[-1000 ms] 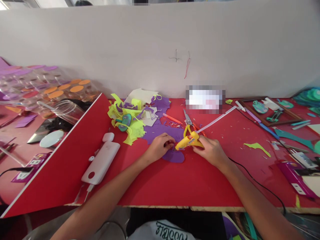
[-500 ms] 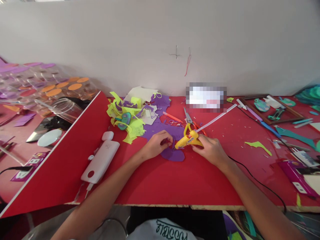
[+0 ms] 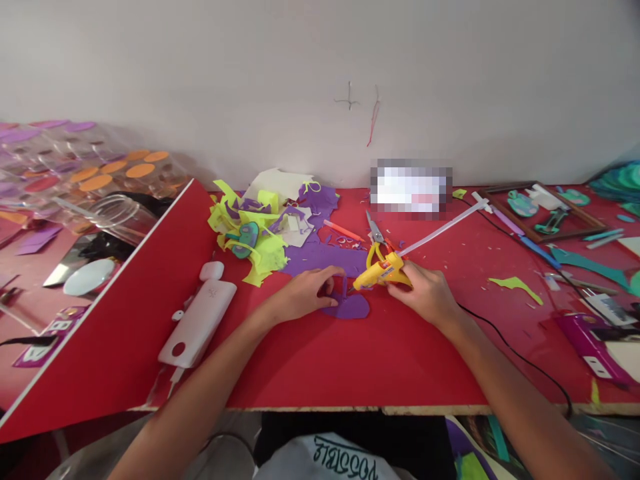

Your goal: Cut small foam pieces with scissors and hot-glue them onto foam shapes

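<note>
My right hand (image 3: 423,290) grips a yellow hot glue gun (image 3: 380,272), with a long clear glue stick (image 3: 443,227) coming out of its back. The nozzle points left, close to a narrow purple strip (image 3: 345,288). That strip stands up from a rounded purple cutout (image 3: 353,307) lying on the red table. My left hand (image 3: 305,293) is curled at the left of the cutout, index finger at the strip's top and thumb by the cutout's edge. The exact contact of its fingertips is hard to make out.
Behind the hands lie scissors (image 3: 375,230), a purple sheet (image 3: 325,259) and yellow-green scraps (image 3: 270,253). A white power bank (image 3: 200,323) stands left, beside a red divider (image 3: 125,313). A black cord (image 3: 505,343) runs right, near a purple power strip (image 3: 595,350).
The glue gun's nozzle has drawn slightly away from the purple strip. My left fingers have opened a little, showing the strip upright. The view has shifted slightly.
</note>
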Available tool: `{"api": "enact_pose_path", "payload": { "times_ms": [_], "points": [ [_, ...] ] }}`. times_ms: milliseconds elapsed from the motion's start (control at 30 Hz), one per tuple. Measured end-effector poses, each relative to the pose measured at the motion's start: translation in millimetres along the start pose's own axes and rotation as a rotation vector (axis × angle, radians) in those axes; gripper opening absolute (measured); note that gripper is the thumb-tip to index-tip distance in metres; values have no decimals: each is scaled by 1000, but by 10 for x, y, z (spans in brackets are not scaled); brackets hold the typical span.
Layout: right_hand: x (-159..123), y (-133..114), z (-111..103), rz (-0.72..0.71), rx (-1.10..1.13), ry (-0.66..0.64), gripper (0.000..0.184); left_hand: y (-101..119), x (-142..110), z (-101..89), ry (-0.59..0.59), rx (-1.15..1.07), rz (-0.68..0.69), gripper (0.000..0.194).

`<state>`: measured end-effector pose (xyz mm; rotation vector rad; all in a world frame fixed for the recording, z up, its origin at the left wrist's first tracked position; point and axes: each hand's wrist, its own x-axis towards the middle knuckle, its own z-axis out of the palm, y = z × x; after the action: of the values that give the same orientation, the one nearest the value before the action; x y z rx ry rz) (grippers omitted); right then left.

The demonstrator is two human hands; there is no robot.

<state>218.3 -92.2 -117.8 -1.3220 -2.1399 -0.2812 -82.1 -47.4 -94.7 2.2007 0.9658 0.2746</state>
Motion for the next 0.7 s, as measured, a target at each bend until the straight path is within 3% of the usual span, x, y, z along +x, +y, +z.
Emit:
{"api": "enact_pose_path", "payload": {
  "times_ms": [133, 433, 700],
  "points": [
    [-4, 23, -3, 14, 0, 31, 15, 41, -7, 22, -1, -7, -13, 51],
    [7, -41, 41, -61, 7, -24, 12, 99, 12, -9, -27, 62, 44, 21],
    [2, -59, 52, -95, 7, -40, 13, 65, 27, 8, -34, 54, 40, 24]
  ]
}}
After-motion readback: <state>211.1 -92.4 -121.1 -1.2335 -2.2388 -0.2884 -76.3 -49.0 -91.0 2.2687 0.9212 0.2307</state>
